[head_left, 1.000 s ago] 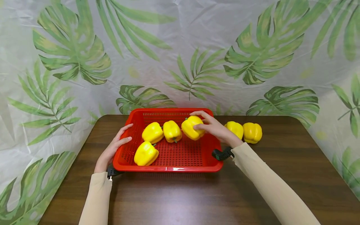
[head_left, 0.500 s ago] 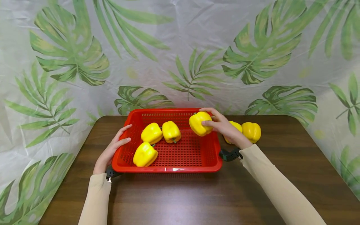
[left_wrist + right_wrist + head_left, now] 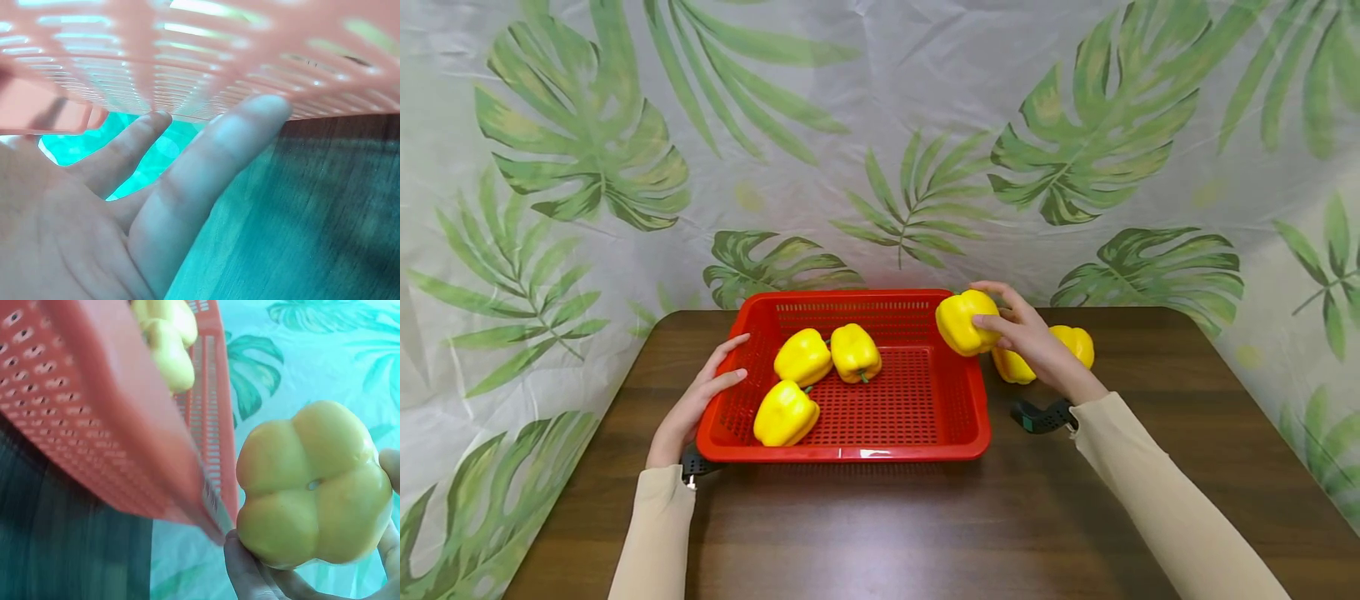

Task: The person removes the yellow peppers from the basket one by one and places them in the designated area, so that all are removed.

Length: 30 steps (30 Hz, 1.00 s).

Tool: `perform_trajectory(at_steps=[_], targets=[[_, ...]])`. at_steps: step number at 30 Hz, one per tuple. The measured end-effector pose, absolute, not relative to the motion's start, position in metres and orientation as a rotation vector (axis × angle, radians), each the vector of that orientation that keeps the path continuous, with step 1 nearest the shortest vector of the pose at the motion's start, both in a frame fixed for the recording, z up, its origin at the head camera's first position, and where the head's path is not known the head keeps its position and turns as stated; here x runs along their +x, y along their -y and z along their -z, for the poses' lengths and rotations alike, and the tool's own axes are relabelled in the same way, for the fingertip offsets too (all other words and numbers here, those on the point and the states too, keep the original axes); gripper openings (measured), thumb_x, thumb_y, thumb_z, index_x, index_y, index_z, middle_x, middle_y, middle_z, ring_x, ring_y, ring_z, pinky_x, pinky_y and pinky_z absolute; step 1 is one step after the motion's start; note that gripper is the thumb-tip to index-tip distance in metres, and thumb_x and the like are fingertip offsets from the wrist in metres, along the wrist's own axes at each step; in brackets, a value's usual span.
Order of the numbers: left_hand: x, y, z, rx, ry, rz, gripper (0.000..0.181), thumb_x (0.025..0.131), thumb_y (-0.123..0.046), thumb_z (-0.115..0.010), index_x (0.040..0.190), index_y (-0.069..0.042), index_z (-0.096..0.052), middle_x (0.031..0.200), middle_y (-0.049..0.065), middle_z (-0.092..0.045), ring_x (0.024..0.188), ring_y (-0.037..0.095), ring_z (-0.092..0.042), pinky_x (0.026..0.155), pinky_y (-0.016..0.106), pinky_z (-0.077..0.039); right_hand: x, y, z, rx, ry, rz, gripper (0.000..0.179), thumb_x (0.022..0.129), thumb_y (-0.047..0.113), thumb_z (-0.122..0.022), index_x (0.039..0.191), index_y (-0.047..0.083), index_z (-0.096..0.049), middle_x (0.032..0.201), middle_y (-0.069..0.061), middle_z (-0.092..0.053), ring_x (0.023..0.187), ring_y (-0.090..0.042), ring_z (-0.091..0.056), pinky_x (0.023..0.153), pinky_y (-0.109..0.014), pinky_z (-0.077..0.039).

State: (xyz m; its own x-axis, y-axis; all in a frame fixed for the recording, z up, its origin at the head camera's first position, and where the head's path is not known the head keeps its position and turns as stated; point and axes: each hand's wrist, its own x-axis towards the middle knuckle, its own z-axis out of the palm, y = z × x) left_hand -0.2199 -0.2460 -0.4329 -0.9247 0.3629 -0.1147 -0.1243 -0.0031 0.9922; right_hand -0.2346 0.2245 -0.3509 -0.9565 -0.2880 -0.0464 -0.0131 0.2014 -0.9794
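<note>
**A:** A leaf-printed cloth [image 3: 880,167] closes the background; below lies a dark wooden table [image 3: 865,533]. I observe by remote feed. Findings, starting at the left?

**B:** I record the left hand [image 3: 696,408] with its fingers spread, resting on the left wall of the red basket [image 3: 842,453]. Should it slacken, I judge the basket could slide when bumped.

**A:** Contents?

**B:** I count three: a front pepper [image 3: 786,414], a rear pepper [image 3: 802,357] and a middle pepper [image 3: 856,353]. All sit left of the right-hand end; that lighter end could, in my view, shift if snagged.

**A:** And that end?

**B:** I find the right hand [image 3: 1028,337] pinching the held pepper [image 3: 967,323] between thumb and fingers, by the far right corner. Rim contact: cannot tell. Glossy skin could slip, or a knock could twist it loose.

**A:** Further right?

**B:** A partly hidden pepper [image 3: 1012,367], then an outer pepper [image 3: 1077,343]. A low wrist could set either rolling.
</note>
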Motion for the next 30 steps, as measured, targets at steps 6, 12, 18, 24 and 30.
perform_trajectory(at_steps=[6,12,18,24,30], targets=[[-0.220,0.247,0.433,0.234,-1.939,-1.992,0.060,0.100,-0.013,-0.043,0.152,-0.023,-0.014,0.148,0.017,-0.021,0.126,0.042,-0.036,0.089,0.046,-0.049,-0.229,-0.240,0.353,-0.282,-2.256,1.880,0.053,0.097,0.026,-0.056,0.145,0.020,-0.033,0.135,-0.019,-0.038,0.104,-0.025,-0.052,0.085,-0.031,-0.051],[-0.220,0.247,0.433,0.244,-1.944,-1.987,0.060,0.100,-0.014,-0.042,0.152,-0.023,-0.013,0.149,0.018,-0.020,0.126,0.043,-0.036,0.089,0.046,-0.049,-0.226,-0.255,0.356,-0.269,-2.278,1.882,0.052,0.098,0.027,-0.055,0.144,0.022,-0.033,0.135,-0.018,-0.037,0.103,-0.023,-0.054,0.082,-0.029,-0.051],[-0.220,0.246,0.432,0.243,-1.944,-1.988,0.060,0.100,-0.014,-0.042,0.152,-0.022,-0.014,0.148,0.017,-0.020,0.125,0.042,-0.037,0.089,0.045,-0.049,-0.225,-0.266,0.363,-0.276,-2.311,1.871,0.049,0.099,0.027,-0.053,0.143,0.025,-0.032,0.137,-0.019,-0.034,0.105,-0.019,-0.052,0.083,-0.025,-0.049],[-0.219,0.246,0.432,0.241,-1.951,-1.987,0.060,0.100,-0.014,-0.042,0.152,-0.021,-0.013,0.148,0.018,-0.020,0.123,0.040,-0.040,0.089,0.045,-0.050,-0.223,-0.274,0.368,-0.284,-2.325,1.881,0.047,0.099,0.027,-0.052,0.142,0.026,-0.033,0.136,-0.017,-0.034,0.103,-0.017,-0.052,0.083,-0.026,-0.049],[-0.219,0.245,0.432,0.249,-1.952,-1.987,0.060,0.100,-0.014,-0.042,0.152,-0.021,-0.014,0.148,0.018,-0.020,0.123,0.039,-0.039,0.090,0.045,-0.049,-0.221,-0.284,0.372,-0.285,-2.330,1.897,0.045,0.100,0.026,-0.051,0.142,0.026,-0.033,0.135,-0.011,-0.036,0.100,-0.015,-0.054,0.081,-0.027,-0.050]])
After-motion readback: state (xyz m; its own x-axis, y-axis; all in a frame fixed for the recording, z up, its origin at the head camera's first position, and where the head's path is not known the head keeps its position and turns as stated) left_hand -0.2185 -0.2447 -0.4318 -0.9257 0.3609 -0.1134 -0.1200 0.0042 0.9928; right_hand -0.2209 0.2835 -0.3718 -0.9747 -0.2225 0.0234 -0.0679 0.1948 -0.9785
